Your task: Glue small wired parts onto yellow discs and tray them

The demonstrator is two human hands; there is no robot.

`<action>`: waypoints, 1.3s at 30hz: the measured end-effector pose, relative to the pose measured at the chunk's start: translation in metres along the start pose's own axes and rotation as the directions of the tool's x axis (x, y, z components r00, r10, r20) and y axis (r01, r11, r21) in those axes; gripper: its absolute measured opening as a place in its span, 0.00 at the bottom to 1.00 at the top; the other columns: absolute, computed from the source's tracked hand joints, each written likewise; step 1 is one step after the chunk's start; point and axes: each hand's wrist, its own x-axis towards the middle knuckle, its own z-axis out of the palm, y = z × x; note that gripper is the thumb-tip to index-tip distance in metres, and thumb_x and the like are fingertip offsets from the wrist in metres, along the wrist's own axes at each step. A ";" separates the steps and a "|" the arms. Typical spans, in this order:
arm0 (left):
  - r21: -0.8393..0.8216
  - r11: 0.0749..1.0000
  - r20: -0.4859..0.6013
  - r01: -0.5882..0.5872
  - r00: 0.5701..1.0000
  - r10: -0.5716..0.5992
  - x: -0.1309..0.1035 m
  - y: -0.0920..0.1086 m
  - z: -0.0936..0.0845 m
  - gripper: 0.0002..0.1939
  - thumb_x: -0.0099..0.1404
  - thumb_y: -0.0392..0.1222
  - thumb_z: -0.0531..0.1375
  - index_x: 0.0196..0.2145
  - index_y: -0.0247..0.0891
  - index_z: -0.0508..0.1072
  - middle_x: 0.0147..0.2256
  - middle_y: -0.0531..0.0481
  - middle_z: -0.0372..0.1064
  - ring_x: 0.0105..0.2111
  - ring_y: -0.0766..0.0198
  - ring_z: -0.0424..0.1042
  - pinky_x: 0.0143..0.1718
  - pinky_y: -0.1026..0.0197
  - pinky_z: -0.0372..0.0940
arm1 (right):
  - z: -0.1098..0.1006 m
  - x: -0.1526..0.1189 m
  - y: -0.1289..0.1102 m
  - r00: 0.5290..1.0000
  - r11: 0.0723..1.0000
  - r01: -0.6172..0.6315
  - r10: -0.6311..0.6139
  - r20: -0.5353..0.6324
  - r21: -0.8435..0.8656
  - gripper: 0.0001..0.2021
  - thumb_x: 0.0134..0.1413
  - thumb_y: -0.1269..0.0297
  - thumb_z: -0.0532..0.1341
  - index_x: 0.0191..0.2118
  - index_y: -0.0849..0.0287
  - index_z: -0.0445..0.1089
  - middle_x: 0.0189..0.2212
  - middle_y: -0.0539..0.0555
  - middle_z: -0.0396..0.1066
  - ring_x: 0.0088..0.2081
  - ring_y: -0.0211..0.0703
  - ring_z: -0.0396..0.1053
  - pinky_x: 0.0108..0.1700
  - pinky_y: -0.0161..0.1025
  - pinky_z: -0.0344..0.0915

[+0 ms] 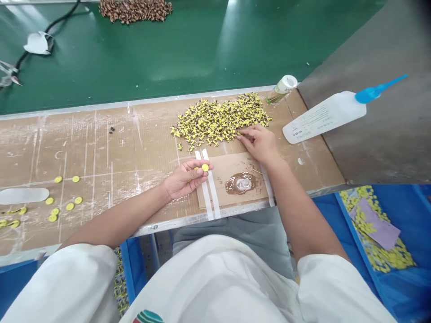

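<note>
First inspector: In what state is each grip found?

Second inspector: A yellow disc (205, 167) is pinched between the thumb and fingers of the left grip (186, 180), over the left side of the cardboard sheet (224, 163). A further bit of yellow is partly hidden by those fingers. The right grip (261, 142) is placed at the near right edge of the heap of small yellow-and-dark pieces (215, 119); whether a piece is grasped there cannot be determined.

First inspector: How is the work at the heap best done?

Second inspector: In judgement, one piece should be parted from the loose fringe by the fingertips alone, so that neighbouring pieces are not dragged along. The disc should be held lightly by its rim, with its face left uncovered.

First inspector: What hazards are noted?

Second inspector: A wet patch (232, 185) is seen on the near part of the sheet, with a thin stick (257, 172) at its far right. Sleeves and wrists should be held clear of it. A white bottle (323, 117) is noted to the right, and loose yellow discs (70, 206) are scattered on the left of the counter (144, 148).
</note>
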 end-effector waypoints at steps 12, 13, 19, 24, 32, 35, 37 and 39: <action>-0.010 0.996 -0.026 -0.090 0.996 0.090 0.007 0.003 0.021 0.09 0.63 0.26 0.65 0.40 0.32 0.80 0.38 0.44 0.81 0.31 0.71 0.80 0.37 0.71 0.75 | -0.036 -0.024 0.032 0.998 0.989 0.022 -0.030 -0.051 -0.146 0.13 0.67 0.59 0.52 0.43 0.57 0.72 0.35 0.59 0.75 0.35 0.51 0.72 0.35 0.43 0.62; -0.005 0.996 -0.005 -0.094 0.996 0.094 0.011 0.003 0.024 0.08 0.62 0.27 0.65 0.40 0.32 0.80 0.39 0.44 0.81 0.31 0.70 0.80 0.37 0.70 0.75 | -0.043 -0.030 0.038 0.996 0.990 0.033 -0.043 -0.074 -0.140 0.12 0.66 0.58 0.53 0.40 0.56 0.72 0.32 0.59 0.74 0.33 0.52 0.71 0.34 0.44 0.61; 0.029 0.998 0.090 -0.056 0.995 0.053 0.035 0.000 0.023 0.13 0.56 0.30 0.72 0.40 0.31 0.81 0.39 0.43 0.81 0.31 0.68 0.80 0.38 0.69 0.76 | -0.067 -0.069 0.058 0.985 0.985 0.080 -0.101 -0.136 -0.150 0.16 0.67 0.50 0.51 0.31 0.49 0.68 0.29 0.61 0.70 0.31 0.57 0.70 0.31 0.51 0.62; 0.062 0.998 0.158 -0.029 0.987 0.019 0.036 -0.001 0.009 0.19 0.49 0.35 0.77 0.40 0.34 0.82 0.39 0.43 0.81 0.31 0.66 0.81 0.36 0.67 0.76 | -0.055 -0.085 0.063 0.995 0.994 0.034 -0.043 -0.085 -0.108 0.24 0.67 0.41 0.50 0.31 0.49 0.73 0.32 0.59 0.72 0.33 0.54 0.72 0.31 0.49 0.66; 0.109 0.994 0.136 -0.008 0.991 -0.007 0.032 0.003 0.008 0.16 0.53 0.28 0.73 0.41 0.33 0.81 0.41 0.42 0.81 0.32 0.67 0.81 0.38 0.69 0.75 | -0.053 -0.086 0.062 0.967 0.977 -0.213 0.215 -0.140 0.023 0.20 0.62 0.40 0.59 0.37 0.51 0.78 0.37 0.56 0.76 0.33 0.48 0.73 0.35 0.46 0.68; 0.126 0.992 0.127 -0.003 0.992 -0.013 0.031 0.005 0.009 0.15 0.54 0.28 0.72 0.41 0.33 0.81 0.39 0.44 0.81 0.32 0.67 0.81 0.38 0.69 0.76 | -0.052 -0.085 0.063 0.953 0.960 -0.256 0.270 -0.137 0.112 0.21 0.60 0.41 0.61 0.38 0.55 0.78 0.35 0.55 0.77 0.32 0.46 0.73 0.37 0.45 0.70; 0.117 0.993 0.142 0.000 0.990 -0.017 0.031 0.006 0.009 0.15 0.53 0.29 0.73 0.41 0.33 0.81 0.38 0.46 0.81 0.31 0.66 0.81 0.37 0.68 0.77 | -0.049 -0.086 0.062 0.943 0.954 -0.268 0.288 -0.166 0.133 0.20 0.60 0.43 0.62 0.38 0.55 0.79 0.36 0.54 0.77 0.33 0.46 0.74 0.39 0.45 0.71; 0.108 0.994 0.148 0.003 0.989 -0.019 0.031 0.007 0.009 0.16 0.53 0.30 0.73 0.41 0.33 0.81 0.37 0.46 0.81 0.31 0.67 0.81 0.36 0.68 0.77 | -0.045 -0.088 0.061 0.927 0.949 -0.288 0.310 -0.211 0.126 0.19 0.60 0.44 0.63 0.39 0.55 0.79 0.36 0.54 0.78 0.34 0.46 0.74 0.41 0.46 0.72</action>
